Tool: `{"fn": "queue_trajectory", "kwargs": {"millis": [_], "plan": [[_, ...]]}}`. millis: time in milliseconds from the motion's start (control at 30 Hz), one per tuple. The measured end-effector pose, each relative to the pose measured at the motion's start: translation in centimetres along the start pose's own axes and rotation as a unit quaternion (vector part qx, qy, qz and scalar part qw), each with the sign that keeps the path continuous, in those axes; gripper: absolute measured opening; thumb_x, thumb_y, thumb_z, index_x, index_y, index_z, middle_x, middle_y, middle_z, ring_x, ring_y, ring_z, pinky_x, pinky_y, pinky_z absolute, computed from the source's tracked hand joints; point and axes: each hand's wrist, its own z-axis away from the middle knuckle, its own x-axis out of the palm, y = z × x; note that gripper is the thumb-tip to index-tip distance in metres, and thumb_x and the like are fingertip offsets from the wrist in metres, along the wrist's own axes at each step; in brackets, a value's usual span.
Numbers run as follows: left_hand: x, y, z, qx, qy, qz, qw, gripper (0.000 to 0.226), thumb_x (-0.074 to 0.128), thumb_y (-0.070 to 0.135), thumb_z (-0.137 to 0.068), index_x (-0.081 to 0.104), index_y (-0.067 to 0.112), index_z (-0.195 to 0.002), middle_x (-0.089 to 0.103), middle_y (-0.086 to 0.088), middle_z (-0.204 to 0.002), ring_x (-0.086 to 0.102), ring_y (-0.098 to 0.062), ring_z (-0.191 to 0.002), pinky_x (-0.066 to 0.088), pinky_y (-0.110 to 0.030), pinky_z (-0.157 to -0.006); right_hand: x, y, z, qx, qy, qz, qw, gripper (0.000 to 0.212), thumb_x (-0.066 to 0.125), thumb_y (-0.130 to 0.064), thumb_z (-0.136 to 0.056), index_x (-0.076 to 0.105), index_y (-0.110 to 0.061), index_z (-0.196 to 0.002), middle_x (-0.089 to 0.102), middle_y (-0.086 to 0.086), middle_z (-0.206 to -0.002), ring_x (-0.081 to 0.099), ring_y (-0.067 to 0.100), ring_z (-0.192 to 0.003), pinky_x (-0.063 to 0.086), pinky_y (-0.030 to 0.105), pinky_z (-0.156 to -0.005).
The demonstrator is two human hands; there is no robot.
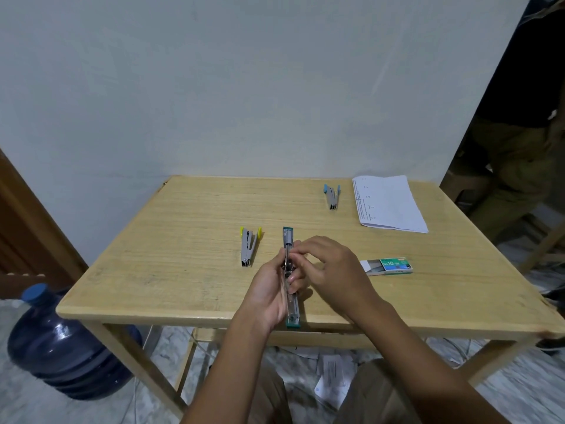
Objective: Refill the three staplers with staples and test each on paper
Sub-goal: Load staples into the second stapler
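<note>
Green stapler [293, 307], opened out flat, lies at the near edge of the table [183, 240]. Left hand [269, 289] grips it, fingers curled round the body. Right hand [330, 264] – fingertips bent – pinches its middle. Staple box [389, 266], tray slid out, lies to the right; yellow stapler [248, 246] to the left.

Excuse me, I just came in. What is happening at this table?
A person works on a green stapler, opened flat at the front edge of the table. The left hand holds it; the right hand pinches its middle. Any staples there are too small to see. A yellow stapler and a blue stapler lie untouched. The staple box sits partly open, the paper at the far right.
</note>
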Motion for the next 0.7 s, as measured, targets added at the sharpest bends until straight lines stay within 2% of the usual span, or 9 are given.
{"fn": "queue_trajectory", "kwargs": {"millis": [267,433,600,700], "plan": [[0.3,0.0,0.0,0.004,0.022,0.019,1.0,0.033,0.042,0.029,-0.102,0.058,0.004,-0.089,0.038,-0.003,-0.049,0.035,-0.008,-0.034,0.03,-0.017,-0.032,0.9,-0.9,-0.5,0.014,0.018,0.054,0.998,0.01,0.067,-0.018,-0.091,0.075,-0.019,-0.097,0.07,-0.006,-0.095,0.062,0.011,-0.09,0.054,0.034,-0.076],[0.1,-0.1,0.1,0.005,0.021,0.019,1.0,0.033,0.042,0.03,-0.103,0.06,0.004,-0.092,0.037,-0.003,-0.049,0.036,-0.009,-0.035,0.034,-0.018,-0.031,0.7,-0.9,-0.1,0.026,-0.018,0.055,0.998,0.012,0.062,-0.024,-0.095,0.07,-0.021,-0.103,0.069,-0.007,-0.097,0.06,0.007,-0.091,0.051,0.028,-0.078],[0.0,0.0,-0.3,0.011,0.042,0.016,0.999,0.03,0.039,0.03,-0.104,0.056,0.006,-0.105,0.045,-0.003,-0.053,0.038,-0.008,-0.035,0.031,-0.016,-0.035,-0.3,-0.8,0.2,-0.003,-0.071,0.057,0.996,0.011,0.062,-0.026,-0.094,0.069,-0.019,-0.099,0.07,-0.003,-0.094,0.062,0.015,-0.087,0.051,0.035,-0.076],[0.0,-0.1,-0.4,-0.001,0.027,0.008,1.0,0.036,0.035,0.033,-0.105,0.058,0.005,-0.1,0.037,-0.003,-0.048,0.034,-0.01,-0.034,0.033,-0.017,-0.034,-0.4,-0.4,0.3,0.003,-0.07,0.069,0.995,0.011,0.061,-0.027,-0.094,0.068,-0.02,-0.1,0.071,-0.001,-0.093,0.061,0.019,-0.086,0.05,0.037,-0.075]]}}
